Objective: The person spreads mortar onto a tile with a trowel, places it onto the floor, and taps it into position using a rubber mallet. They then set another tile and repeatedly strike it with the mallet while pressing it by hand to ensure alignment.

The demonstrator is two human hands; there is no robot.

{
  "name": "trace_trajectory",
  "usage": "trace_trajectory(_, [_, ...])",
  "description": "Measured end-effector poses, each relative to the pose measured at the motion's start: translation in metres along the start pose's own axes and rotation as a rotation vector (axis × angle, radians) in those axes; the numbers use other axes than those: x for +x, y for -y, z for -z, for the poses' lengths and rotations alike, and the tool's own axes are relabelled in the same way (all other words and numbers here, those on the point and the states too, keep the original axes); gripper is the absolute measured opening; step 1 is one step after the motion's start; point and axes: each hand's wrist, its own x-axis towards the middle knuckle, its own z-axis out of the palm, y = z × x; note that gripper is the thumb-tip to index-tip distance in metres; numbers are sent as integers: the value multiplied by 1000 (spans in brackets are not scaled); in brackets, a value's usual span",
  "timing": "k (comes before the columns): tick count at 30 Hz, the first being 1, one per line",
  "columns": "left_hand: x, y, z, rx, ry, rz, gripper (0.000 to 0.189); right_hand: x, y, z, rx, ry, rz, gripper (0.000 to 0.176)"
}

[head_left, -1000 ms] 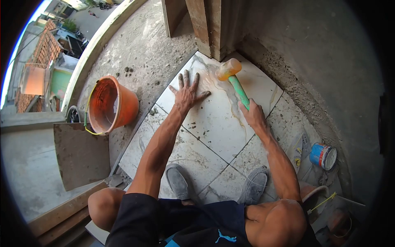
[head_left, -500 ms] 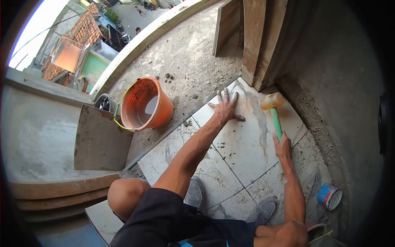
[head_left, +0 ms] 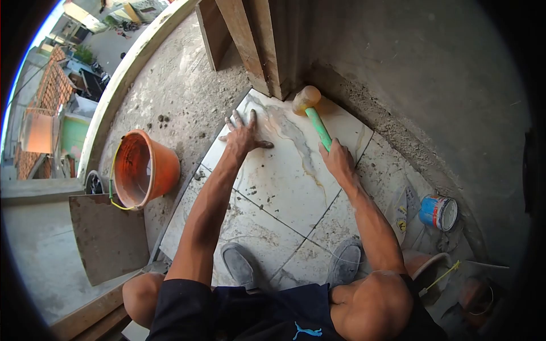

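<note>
My left hand (head_left: 242,138) lies with fingers spread on a white marbled tile (head_left: 284,170), near its left edge. It holds nothing. My right hand (head_left: 339,160) is wrapped round the green handle of a mallet (head_left: 307,100). The mallet's pale yellowish head is over the far part of the same tile, close to the wooden posts; whether it touches the tile I cannot tell. Bits of mortar are scattered on the tile's near part and on the tiles around it.
An orange bucket (head_left: 165,170) stands left on rough mortar, near a leaning board (head_left: 108,238). Wooden posts (head_left: 247,45) rise at the far corner. A blue can (head_left: 438,212) lies right, near a trowel (head_left: 401,210). Another bucket (head_left: 432,273) is lower right.
The view has turned, so the bucket, tiles and posts appear further left. My left hand stays spread on the tile. The mallet, still in my right hand, is now nearer the posts.
</note>
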Motion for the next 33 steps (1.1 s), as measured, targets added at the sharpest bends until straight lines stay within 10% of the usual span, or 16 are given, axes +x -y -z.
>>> trace_trajectory(33, [2,4,-5,101,19,-33,129,-17,-16,13,96,87,-161,41])
